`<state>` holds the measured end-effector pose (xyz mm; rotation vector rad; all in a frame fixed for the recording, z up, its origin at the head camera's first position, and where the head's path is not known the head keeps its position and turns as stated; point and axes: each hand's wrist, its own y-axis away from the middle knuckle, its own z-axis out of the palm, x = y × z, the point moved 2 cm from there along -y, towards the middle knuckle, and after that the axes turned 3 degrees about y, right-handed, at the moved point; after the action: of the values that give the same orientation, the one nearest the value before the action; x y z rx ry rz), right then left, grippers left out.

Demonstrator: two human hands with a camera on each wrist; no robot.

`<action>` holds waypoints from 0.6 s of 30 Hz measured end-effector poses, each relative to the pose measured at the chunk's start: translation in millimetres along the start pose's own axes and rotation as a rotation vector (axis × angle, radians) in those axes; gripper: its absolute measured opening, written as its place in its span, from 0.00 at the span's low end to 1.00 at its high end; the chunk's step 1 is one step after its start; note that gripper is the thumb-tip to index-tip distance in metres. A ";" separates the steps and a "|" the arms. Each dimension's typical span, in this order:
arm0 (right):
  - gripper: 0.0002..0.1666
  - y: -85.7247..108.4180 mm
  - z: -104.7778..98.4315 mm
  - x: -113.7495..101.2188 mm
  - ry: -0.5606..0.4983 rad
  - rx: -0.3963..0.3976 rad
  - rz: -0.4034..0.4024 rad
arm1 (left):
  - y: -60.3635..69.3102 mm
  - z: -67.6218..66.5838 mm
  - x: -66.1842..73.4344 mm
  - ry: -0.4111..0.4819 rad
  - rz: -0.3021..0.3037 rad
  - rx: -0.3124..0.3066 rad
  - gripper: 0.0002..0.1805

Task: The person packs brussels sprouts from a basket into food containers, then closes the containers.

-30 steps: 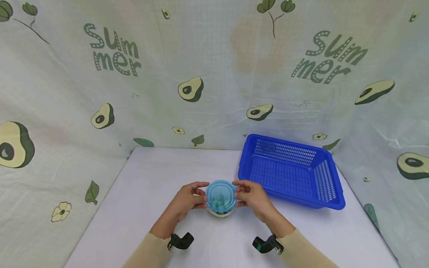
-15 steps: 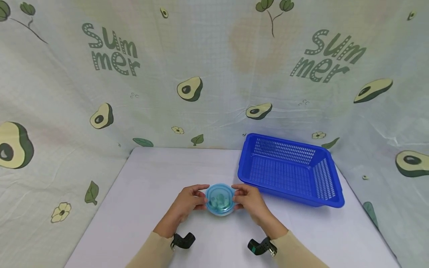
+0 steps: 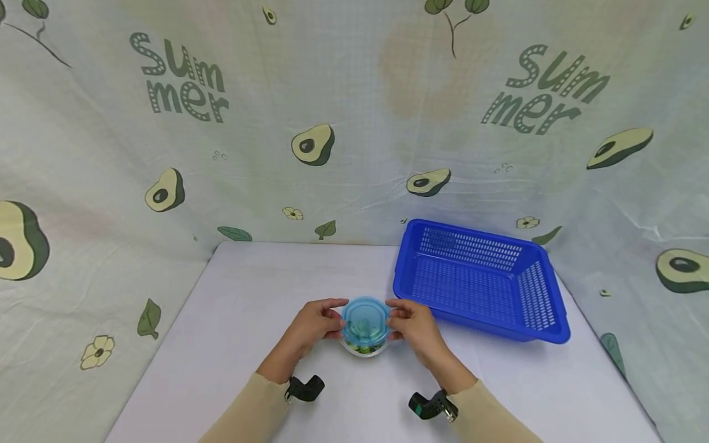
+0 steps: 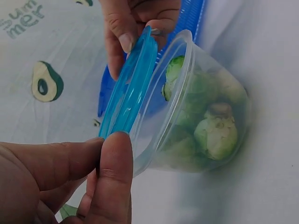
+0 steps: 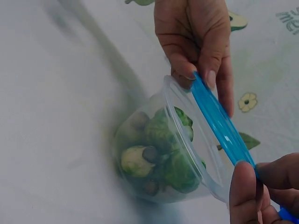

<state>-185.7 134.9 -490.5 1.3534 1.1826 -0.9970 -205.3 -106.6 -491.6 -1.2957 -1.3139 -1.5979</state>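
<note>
A round blue translucent lid [image 3: 365, 320] is pinched at its left edge by my left hand [image 3: 312, 326] and at its right edge by my right hand [image 3: 415, 326]. Under it stands a clear plastic bowl [image 4: 236, 88] on the table. Several Brussels sprouts [image 4: 216, 135] lie inside, seen through the wall. In the right wrist view the lid [image 5: 222, 121] is tilted and raised off the bowl's rim [image 5: 191, 151], with a gap between them. Thumb and fingers of both hands grip only the lid.
A blue perforated plastic basket [image 3: 471, 277] sits at the back right of the white table [image 3: 299, 271]. Behind the table hangs a pale cloth [image 3: 365, 86] printed with avocados. Each wrist wears a black camera mount [image 3: 306, 389].
Half a second ago the lid lay flat over the bowl. Now both hands have raised it and shifted it away from me, and sprouts show at the bowl's near side.
</note>
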 end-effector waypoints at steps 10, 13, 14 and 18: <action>0.23 6.9 3.5 4.9 0.094 0.022 -0.011 | 8.8 5.1 -6.2 -0.037 -0.009 0.013 0.29; 0.22 7.6 5.3 5.0 0.097 0.024 -0.017 | 10.0 5.6 -7.5 -0.035 -0.005 0.019 0.29; 0.22 7.5 5.7 5.3 0.098 0.027 -0.019 | 10.3 5.7 -8.0 -0.033 -0.005 0.020 0.29; 0.21 7.2 6.6 5.7 0.104 0.037 -0.026 | 9.6 5.5 -10.9 -0.025 -0.003 0.021 0.29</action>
<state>-177.4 129.2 -495.6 1.4374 1.2675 -0.9805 -192.0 -104.6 -499.4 -1.3055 -1.3451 -1.5702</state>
